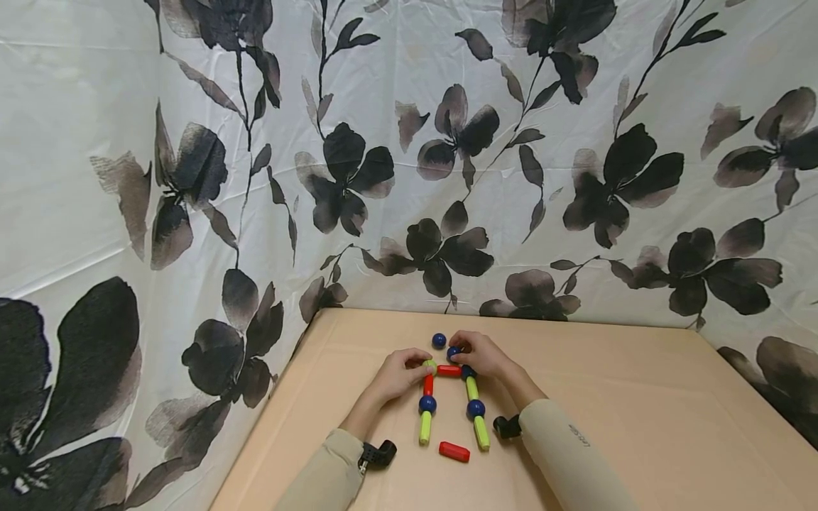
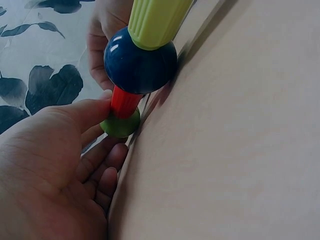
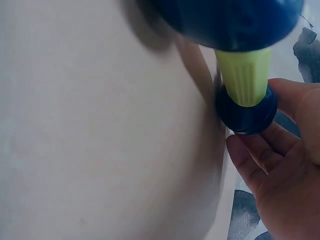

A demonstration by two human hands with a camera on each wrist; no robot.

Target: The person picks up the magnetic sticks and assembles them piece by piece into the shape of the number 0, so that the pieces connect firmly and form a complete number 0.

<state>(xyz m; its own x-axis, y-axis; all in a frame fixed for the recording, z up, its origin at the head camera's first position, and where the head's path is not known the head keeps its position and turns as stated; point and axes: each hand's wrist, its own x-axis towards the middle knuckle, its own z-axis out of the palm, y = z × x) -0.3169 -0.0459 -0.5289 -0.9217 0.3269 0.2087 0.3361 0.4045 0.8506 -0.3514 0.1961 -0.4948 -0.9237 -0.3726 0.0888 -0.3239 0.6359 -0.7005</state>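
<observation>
My left hand pinches a green ball at the far left corner of a frame of magnetic-looking rods and balls. From that ball a red rod runs down to a blue ball and a yellow-green rod. Another red rod spans toward the blue corner ball. Two yellow-green rods with a blue ball between them form the right side. My right hand holds a loose blue ball at its fingertips, just above the far red rod.
A separate blue ball lies beyond the frame, close to both hands. Nearer me, a loose red rod lies between the frame's two sides. The tan table meets a flower-print cloth at its back edge.
</observation>
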